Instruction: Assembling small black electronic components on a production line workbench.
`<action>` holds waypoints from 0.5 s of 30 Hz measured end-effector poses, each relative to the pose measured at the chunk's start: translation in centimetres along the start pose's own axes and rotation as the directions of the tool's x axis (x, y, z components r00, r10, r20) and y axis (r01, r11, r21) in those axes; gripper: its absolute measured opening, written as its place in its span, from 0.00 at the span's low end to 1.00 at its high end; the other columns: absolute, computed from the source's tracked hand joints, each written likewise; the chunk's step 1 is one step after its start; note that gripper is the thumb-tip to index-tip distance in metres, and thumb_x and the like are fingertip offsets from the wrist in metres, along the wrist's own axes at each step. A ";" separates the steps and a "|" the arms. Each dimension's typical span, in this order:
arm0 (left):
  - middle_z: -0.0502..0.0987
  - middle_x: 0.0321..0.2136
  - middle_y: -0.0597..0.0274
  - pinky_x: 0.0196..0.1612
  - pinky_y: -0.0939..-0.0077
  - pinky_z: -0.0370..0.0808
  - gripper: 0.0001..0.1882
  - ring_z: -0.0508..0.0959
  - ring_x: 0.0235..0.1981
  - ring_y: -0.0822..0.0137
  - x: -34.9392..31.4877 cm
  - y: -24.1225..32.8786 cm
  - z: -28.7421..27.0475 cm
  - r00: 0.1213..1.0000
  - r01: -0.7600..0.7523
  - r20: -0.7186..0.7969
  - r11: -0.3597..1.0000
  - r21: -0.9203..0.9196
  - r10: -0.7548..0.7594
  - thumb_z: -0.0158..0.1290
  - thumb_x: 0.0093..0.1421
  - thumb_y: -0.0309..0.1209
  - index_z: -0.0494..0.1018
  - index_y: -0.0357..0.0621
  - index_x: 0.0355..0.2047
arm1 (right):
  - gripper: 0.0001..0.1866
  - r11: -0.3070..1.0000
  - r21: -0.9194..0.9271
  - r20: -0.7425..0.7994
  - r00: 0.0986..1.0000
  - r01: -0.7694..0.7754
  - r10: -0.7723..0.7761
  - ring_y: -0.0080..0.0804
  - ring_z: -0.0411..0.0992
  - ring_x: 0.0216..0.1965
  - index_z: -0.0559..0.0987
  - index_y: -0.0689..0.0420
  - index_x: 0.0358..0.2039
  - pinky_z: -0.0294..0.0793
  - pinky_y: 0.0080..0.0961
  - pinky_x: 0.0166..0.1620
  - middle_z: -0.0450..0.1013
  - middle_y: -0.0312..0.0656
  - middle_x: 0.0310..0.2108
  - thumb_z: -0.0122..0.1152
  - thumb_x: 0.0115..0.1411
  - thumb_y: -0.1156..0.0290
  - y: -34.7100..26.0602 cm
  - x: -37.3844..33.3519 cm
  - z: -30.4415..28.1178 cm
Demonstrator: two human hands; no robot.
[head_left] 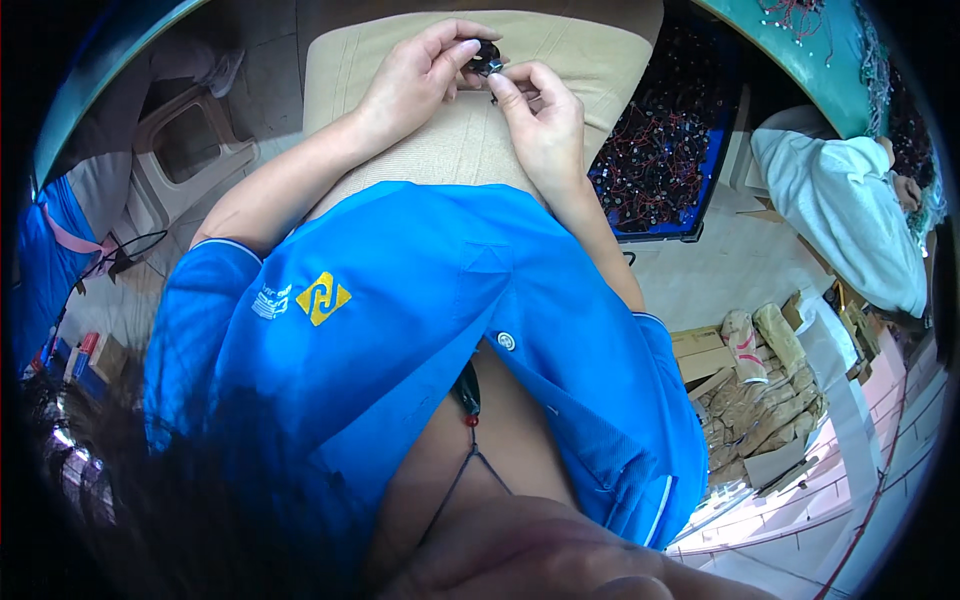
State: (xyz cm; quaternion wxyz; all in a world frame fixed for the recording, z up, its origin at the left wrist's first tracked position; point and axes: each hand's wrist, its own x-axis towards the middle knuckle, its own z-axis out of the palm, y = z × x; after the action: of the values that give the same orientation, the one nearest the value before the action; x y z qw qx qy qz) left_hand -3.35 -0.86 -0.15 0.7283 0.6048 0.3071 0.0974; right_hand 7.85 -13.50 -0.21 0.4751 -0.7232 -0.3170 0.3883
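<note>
Head view: your left hand (415,75) and right hand (540,115) pinch a small black part (486,58) over your lap; its axis is unclear.

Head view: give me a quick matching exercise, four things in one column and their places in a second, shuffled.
Things:
1. small black part
2. blue crate of red-wired parts
3. brown wrapped bundles
4. plastic chair

Places:
A. on the floor at the person's left
B. pinched between the left hand and right hand, over the lap
C. in a cardboard box at lower right
D. on the floor right of the knees

Pairs: 1-B, 2-D, 3-C, 4-A
</note>
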 end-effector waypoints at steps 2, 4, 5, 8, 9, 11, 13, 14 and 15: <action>0.76 0.34 0.59 0.30 0.88 0.74 0.12 0.74 0.27 0.77 0.2 0.5 0.3 0.999 0.016 -0.029 1.000 -0.001 -0.016 0.44 0.67 0.26 0.70 0.36 0.49 | 0.02 0.994 -0.075 -0.046 0.996 0.074 -0.077 0.15 0.61 0.21 0.76 0.62 0.31 0.61 0.11 0.24 0.70 0.34 0.22 0.59 0.59 0.77 -0.6 0.0 0.1; 0.76 0.35 0.59 0.29 0.88 0.73 0.13 0.73 0.25 0.76 0.3 0.7 0.4 0.998 0.032 -0.056 0.999 -0.004 -0.032 0.43 0.68 0.26 0.69 0.35 0.50 | 0.02 0.978 -0.153 -0.086 0.984 0.142 -0.156 0.14 0.59 0.20 0.77 0.62 0.29 0.59 0.11 0.23 0.69 0.32 0.21 0.61 0.57 0.78 -1.1 0.0 0.2; 0.76 0.35 0.59 0.29 0.88 0.73 0.13 0.73 0.25 0.76 0.3 0.6 0.3 0.998 0.031 -0.057 0.999 -0.005 -0.032 0.43 0.68 0.26 0.69 0.35 0.50 | 0.02 0.978 -0.155 -0.085 0.984 0.143 -0.157 0.14 0.59 0.20 0.77 0.62 0.29 0.59 0.11 0.23 0.69 0.32 0.21 0.61 0.57 0.78 -1.1 0.0 0.3; 0.77 0.34 0.58 0.30 0.87 0.74 0.13 0.74 0.26 0.76 0.3 -0.2 0.0 0.997 -0.072 -0.022 0.997 -0.002 0.072 0.45 0.67 0.26 0.69 0.34 0.49 | 0.02 0.981 -0.124 -0.111 0.980 0.149 -0.163 0.18 0.60 0.17 0.76 0.60 0.27 0.58 0.16 0.20 0.69 0.33 0.19 0.60 0.56 0.78 -1.2 0.0 0.6; 0.77 0.34 0.58 0.30 0.87 0.74 0.13 0.74 0.26 0.76 0.2 -0.3 0.0 0.994 -0.105 -0.010 0.994 -0.001 0.105 0.46 0.66 0.26 0.69 0.34 0.49 | 0.03 0.982 -0.113 -0.120 0.979 0.151 -0.164 0.20 0.60 0.16 0.75 0.60 0.26 0.58 0.18 0.19 0.69 0.33 0.18 0.60 0.55 0.78 -1.3 0.0 0.6; 0.77 0.34 0.58 0.31 0.87 0.75 0.13 0.75 0.27 0.76 0.3 -0.4 0.0 0.994 -0.106 -0.004 0.994 -0.002 0.106 0.47 0.66 0.26 0.69 0.34 0.49 | 0.02 0.981 -0.118 -0.121 0.978 0.155 -0.169 0.18 0.60 0.17 0.75 0.60 0.27 0.58 0.16 0.19 0.68 0.33 0.19 0.60 0.55 0.79 -1.3 0.0 0.5; 0.77 0.34 0.57 0.32 0.86 0.76 0.13 0.75 0.27 0.75 0.3 -0.5 0.1 0.994 -0.109 0.008 0.994 -0.001 0.109 0.48 0.65 0.26 0.69 0.35 0.49 | 0.02 0.978 -0.126 -0.125 0.975 0.166 -0.182 0.15 0.58 0.18 0.75 0.61 0.28 0.57 0.12 0.21 0.68 0.31 0.20 0.60 0.56 0.80 -1.3 -0.1 0.5; 0.78 0.34 0.57 0.33 0.86 0.76 0.13 0.76 0.28 0.75 0.3 -0.5 0.1 0.994 -0.111 0.013 0.994 0.000 0.110 0.48 0.65 0.26 0.69 0.35 0.49 | 0.02 0.976 -0.130 -0.127 0.974 0.172 -0.189 0.14 0.58 0.19 0.76 0.61 0.29 0.57 0.11 0.21 0.68 0.31 0.20 0.60 0.56 0.80 -1.3 -0.1 0.4; 0.78 0.34 0.57 0.33 0.86 0.76 0.13 0.76 0.28 0.75 0.3 -0.5 0.2 0.994 -0.110 0.014 0.994 -0.001 0.110 0.48 0.65 0.26 0.69 0.35 0.49 | 0.02 0.977 -0.130 -0.127 0.974 0.171 -0.188 0.14 0.58 0.19 0.76 0.61 0.29 0.57 0.11 0.21 0.68 0.31 0.20 0.60 0.56 0.80 -1.2 -0.1 0.4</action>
State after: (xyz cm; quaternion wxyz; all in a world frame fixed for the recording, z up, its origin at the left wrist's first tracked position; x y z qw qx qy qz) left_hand -3.16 -0.99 -0.72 0.7239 0.6215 0.2682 0.1331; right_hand 7.37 -12.97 0.83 0.4855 -0.7437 -0.3698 0.2730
